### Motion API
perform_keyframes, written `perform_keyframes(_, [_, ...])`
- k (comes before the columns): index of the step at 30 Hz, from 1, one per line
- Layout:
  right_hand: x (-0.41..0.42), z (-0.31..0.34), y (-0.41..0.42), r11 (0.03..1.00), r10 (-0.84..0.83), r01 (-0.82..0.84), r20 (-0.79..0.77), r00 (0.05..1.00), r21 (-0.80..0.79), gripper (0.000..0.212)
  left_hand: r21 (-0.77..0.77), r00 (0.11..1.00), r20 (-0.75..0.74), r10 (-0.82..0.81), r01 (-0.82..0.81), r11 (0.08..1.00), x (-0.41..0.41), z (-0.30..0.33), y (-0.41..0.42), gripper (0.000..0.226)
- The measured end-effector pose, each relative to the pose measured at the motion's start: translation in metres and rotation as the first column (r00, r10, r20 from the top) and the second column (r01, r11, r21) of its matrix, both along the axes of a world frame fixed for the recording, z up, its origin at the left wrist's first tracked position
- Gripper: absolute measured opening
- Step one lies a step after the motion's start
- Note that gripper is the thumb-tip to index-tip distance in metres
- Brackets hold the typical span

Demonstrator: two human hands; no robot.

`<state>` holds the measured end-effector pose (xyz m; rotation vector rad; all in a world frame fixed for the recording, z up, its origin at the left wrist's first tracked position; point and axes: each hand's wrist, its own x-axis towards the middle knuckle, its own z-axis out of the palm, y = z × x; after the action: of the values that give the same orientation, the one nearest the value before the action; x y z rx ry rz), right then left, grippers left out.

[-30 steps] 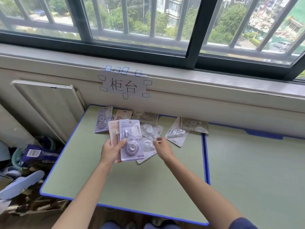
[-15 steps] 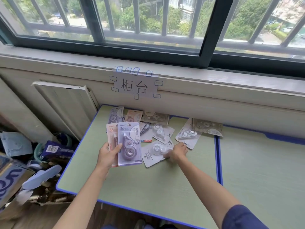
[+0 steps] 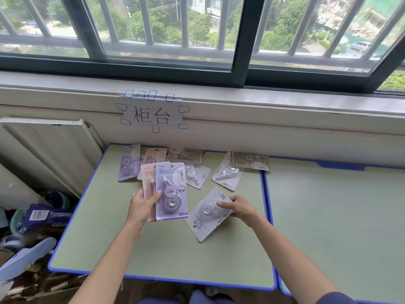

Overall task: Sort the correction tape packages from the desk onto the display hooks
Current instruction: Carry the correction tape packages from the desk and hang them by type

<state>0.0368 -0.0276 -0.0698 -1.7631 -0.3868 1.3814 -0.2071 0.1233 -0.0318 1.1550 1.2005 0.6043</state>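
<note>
Head view looks down on a green desk [image 3: 166,255] with a blue edge, and the paper sign [image 3: 151,115] taped on the wall under the window serves as landmark. Far to the left of the sign and lower, on the floor beside the desk, lie a dark blue packet with a barcode [image 3: 43,216] and a pale blue slipper [image 3: 24,257]. Below the sign and a little left, a purple package [image 3: 129,163] lies flat near the back edge of the desk. Straight below the sign, the left hand [image 3: 142,207] holds two correction tape packages upright, thumb in front and fingers curled behind: a purple-carded package [image 3: 173,194] in front and an orange-carded package [image 3: 148,183] partly hidden behind it. Behind them, closer to the sign, more packages [image 3: 184,155] lie overlapping on the desk. Below and right of the sign, the right hand [image 3: 240,208] pinches the edge of a white package [image 3: 206,216] that lies tilted on the desk, with "36" on its card. Further right, two more packages [image 3: 228,174] rest near the back edge, one partly over the other.
</note>
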Motion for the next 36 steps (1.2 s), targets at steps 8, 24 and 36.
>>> perform_keyframes(8, [0.021,0.030,-0.038,0.960,-0.273,0.278,-0.083,0.958,0.046,0.017,0.006,0.997,0.047,-0.067,0.067,0.998,0.024,0.007,-0.016,0.013])
perform_keyframes(24, [-0.051,0.057,-0.208,0.065,-0.770,0.945,-0.586,0.251,0.320,0.040,0.009,0.760,0.134,-0.636,0.641,0.768,0.098,0.001,-0.126,0.026])
perform_keyframes(36, [-0.212,0.084,-0.396,-0.318,-0.929,0.819,-0.328,-0.170,0.477,0.064,0.009,0.252,0.166,-0.953,0.966,0.257,0.098,0.009,-0.300,0.018])
